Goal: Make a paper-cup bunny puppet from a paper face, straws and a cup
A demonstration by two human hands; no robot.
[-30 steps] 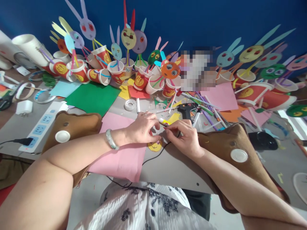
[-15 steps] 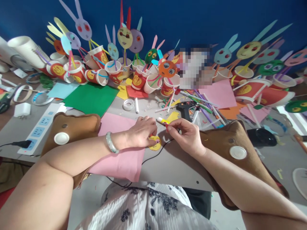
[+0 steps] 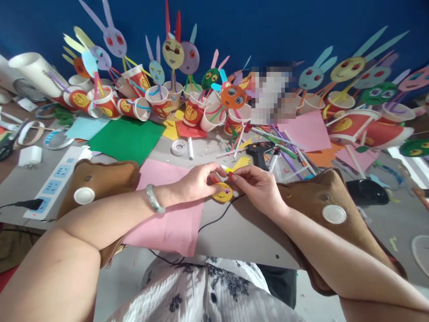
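Observation:
My right hand [image 3: 256,185] pinches a small tube [image 3: 229,170], yellow and red with a white end, between thumb and fingers. My left hand [image 3: 201,181], a bangle on its wrist, has its thumb and fingers closed at the white end of that tube. Just under the fingertips is a round yellow paper face [image 3: 223,193] with a drawn eye and mouth; its upper left edge is partly covered by the left hand. Beneath the left forearm lies a pink paper sheet [image 3: 167,230].
Paper cups with paper rabbit faces [image 3: 173,53] line the back. A hot glue gun [image 3: 259,154] lies beside coloured sticks [image 3: 291,152]. Brown cushions [image 3: 100,179] flank the work spot. A power strip [image 3: 56,183], green sheet [image 3: 130,138], tape roll [image 3: 179,147] and black cable [image 3: 214,219] are around.
My left hand has lifted from the yellow face to the tube's white end, uncovering more of the face. The right hand has drawn the tube slightly; both hands now meet at it.

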